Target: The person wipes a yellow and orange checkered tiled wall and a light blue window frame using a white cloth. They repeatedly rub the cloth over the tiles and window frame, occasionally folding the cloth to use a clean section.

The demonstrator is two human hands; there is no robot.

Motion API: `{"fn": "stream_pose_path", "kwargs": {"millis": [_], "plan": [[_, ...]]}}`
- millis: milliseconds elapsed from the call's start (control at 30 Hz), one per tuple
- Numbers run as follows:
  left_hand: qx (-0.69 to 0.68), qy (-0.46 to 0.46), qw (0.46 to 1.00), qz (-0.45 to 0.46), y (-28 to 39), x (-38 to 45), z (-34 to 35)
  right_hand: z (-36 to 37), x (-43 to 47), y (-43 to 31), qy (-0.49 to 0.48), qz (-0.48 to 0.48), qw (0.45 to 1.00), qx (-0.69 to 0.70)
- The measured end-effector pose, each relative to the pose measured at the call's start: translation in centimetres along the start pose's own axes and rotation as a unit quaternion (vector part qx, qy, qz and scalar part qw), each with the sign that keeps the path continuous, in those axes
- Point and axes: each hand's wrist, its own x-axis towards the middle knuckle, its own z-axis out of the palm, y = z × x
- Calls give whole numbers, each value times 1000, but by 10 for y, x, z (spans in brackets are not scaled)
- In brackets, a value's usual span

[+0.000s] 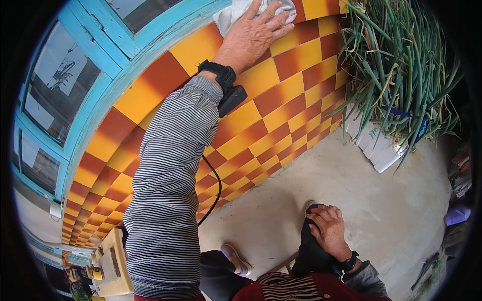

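At the top of the head view, my left hand [250, 39] presses a pale cloth [230, 17] flat with its fingers spread over it. The cloth lies on the orange and brown tiled ledge [199, 45] beneath a blue window frame [150, 41]; its upper part is cut off by the picture's rim. My right hand [328, 229] rests on my dark-trousered knee [307, 244], holding nothing, fingers loosely bent. Both wrists wear black straps, and a black box [232, 101] hangs from the left one.
A large bundle of green onions [399, 64] stands against the tiled wall [263, 124] in a white box [371, 146]. A black cable [219, 184] loops below my left arm. A yellowish block-like object [113, 263] stands at lower left. Concrete floor [376, 195] runs below.
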Motion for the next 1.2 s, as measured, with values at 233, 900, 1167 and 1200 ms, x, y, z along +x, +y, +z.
{"fn": "stream_pose_path", "kwargs": {"millis": [233,900,1167,1200], "plan": [[-96,155,983,-14,26,75,21,-1,4,5,-14,16,1000,1],[-23,-80,994,-74,-78,-263,-57,18,1,-21,-18,5,997,-78],[-19,-181,972,-151,-125,-459,-94,30,6,-32,-23,-11,993,-118],[-15,-202,966,-163,-131,-482,-101,30,6,-34,-26,-13,992,-120]]}}
